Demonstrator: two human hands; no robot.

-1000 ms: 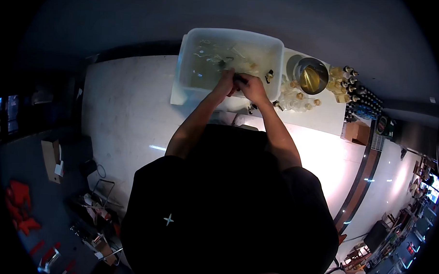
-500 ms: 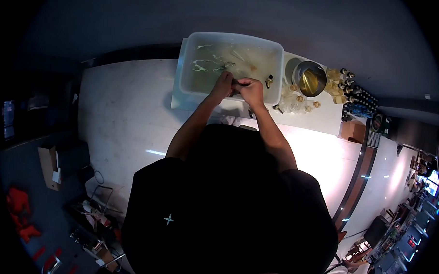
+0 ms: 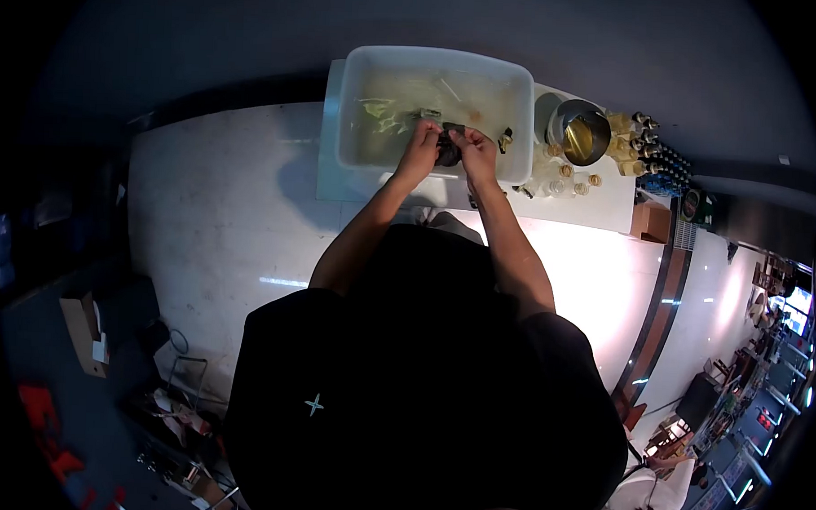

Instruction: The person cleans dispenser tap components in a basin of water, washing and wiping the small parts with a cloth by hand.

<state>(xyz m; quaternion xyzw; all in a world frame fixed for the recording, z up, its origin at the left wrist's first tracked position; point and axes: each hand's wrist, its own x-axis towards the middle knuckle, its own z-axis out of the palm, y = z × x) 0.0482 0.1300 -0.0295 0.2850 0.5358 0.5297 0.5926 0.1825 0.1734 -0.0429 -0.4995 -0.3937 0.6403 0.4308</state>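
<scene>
Two hands (image 3: 419, 154) (image 3: 478, 156) pinching dark item (image 3: 448, 151) over tub (image 3: 527, 115), wider apart than before; item more exposed.

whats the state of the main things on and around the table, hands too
left hand, closed on dark item
right hand, closed on dark item
dark item, held by both hands, too blurred to identify
plastic tub, open-topped, holding cloudy liquid
round bowl, open-topped, golden inside
clear bottles, clustered, stoppers unclear
cardboard box, unclear whether open or shut
</scene>
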